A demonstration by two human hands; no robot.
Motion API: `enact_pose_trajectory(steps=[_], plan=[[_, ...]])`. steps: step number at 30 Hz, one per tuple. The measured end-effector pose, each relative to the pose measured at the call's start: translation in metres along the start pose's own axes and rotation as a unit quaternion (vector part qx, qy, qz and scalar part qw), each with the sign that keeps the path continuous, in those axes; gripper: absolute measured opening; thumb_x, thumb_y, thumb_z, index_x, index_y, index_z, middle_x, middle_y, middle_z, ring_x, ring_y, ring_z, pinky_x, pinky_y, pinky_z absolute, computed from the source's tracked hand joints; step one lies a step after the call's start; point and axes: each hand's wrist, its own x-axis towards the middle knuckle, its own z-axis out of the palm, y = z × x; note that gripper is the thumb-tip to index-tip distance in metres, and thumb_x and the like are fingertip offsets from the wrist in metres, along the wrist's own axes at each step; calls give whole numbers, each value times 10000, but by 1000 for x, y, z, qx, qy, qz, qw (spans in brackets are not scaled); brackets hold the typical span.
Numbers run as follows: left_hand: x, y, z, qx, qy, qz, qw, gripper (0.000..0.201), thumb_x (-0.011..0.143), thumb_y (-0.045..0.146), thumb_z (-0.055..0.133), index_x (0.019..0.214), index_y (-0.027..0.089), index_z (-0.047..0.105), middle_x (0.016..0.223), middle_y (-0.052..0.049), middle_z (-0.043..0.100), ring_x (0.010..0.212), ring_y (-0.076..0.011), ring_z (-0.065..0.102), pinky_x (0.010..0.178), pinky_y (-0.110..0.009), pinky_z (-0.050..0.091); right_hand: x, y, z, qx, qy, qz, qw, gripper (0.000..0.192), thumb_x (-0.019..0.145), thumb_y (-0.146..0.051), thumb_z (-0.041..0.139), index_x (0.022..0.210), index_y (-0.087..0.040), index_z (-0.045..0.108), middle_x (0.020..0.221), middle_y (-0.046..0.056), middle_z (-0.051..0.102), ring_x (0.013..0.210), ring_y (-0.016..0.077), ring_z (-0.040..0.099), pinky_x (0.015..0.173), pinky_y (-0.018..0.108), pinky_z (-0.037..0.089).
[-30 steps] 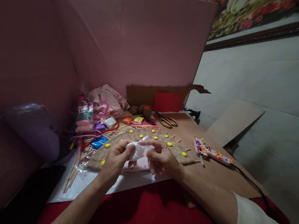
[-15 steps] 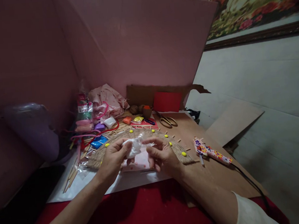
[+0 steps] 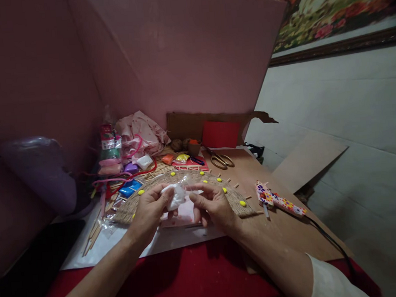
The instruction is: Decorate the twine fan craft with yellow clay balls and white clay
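A white clay lump in clear wrap (image 3: pixel 176 197) was held above the counter's near edge, pinched by the left hand (image 3: pixel 151 211); the right hand (image 3: pixel 212 205) gripped the wrap. Unwrapping appeared partly done. Yellow dots already studded the woven arch (image 3: pixel 234 199).

The white lump in clear wrap (image 3: pixel 176 196) now sits bunched tighter against the left hand (image 3: pixel 151 211), above the woven arch (image 3: pixel 234 200). The right hand (image 3: pixel 213 205) has drawn slightly away, pinching only the wrap's edge.
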Motion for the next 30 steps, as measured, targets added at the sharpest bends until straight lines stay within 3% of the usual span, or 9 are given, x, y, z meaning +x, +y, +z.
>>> enact_pose_trajectory(steps=[7,13,18,24,30], plan=[[0,1,1,-3,2,-20,1000,287,748,416,653,790,143,579,590,22,575,432,-66,493,393,-167,380,1,1,0,12,-34,16,999,366,777,-389,660,1048,-162,566,438,-48,614,241,60,429,261,116,307],[-1,1,1,7,9,-33,999,289,767,422,634,793,140,573,560,14,585,443,-72,504,409,-163,392,3,2,-2,4,9,5,1000,365,771,-430,654,995,-158,562,435,-50,610,234,59,422,255,119,281],[-2,2,0,-11,-21,-57,998,349,723,407,686,939,160,569,611,-19,637,514,-125,579,443,-206,443,0,-3,0,37,-29,42,998,292,769,-401,663,918,-181,541,379,-72,572,202,49,360,241,111,245],[-2,3,2,7,23,-53,998,373,687,424,710,904,155,572,616,-17,643,485,-134,592,396,-200,435,-1,-2,4,1,-4,28,1000,358,785,-415,635,1014,-141,602,399,-43,597,203,52,372,238,121,250],[-2,4,2,14,26,-38,999,330,689,404,711,845,146,578,626,-22,647,481,-117,583,434,-212,464,-1,-3,2,5,0,8,1000,409,807,-384,604,1122,-124,615,407,-30,603,209,52,380,246,126,258]])
